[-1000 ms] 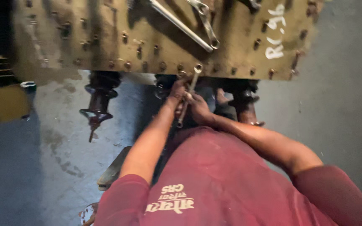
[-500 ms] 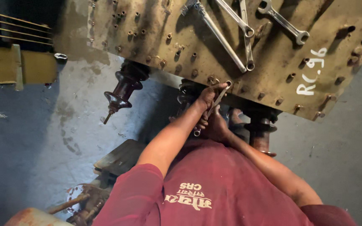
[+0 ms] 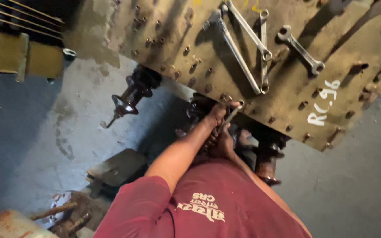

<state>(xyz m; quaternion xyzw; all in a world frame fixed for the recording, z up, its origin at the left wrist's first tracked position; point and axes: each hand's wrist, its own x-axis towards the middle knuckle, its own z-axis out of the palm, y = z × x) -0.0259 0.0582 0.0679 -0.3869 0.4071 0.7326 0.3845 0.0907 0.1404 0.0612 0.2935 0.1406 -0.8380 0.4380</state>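
My left hand [image 3: 215,118] reaches forward and grips a steel spanner [image 3: 233,113] whose ring end sits at the near edge of a big rusty olive metal plate [image 3: 177,39] studded with bolts. My right hand [image 3: 221,142] is closed just below it, on the spanner's lower end as far as I can tell. Both hands are in shadow under the plate's edge. My maroon shirt [image 3: 208,202] fills the bottom of the view.
Three long spanners [image 3: 243,61] [image 3: 264,53] [image 3: 300,49] lie on the plate. Dark rusty shaft parts [image 3: 128,98] [image 3: 267,154] stick out beneath it. A yellow machine body [image 3: 5,53] stands at top left; a metal block [image 3: 115,167] and rusty parts [image 3: 62,216] lie on the grey floor.
The view has swung and tilted, so the plate now slants across the frame. Both hands stay on the spanner at the plate's near edge.
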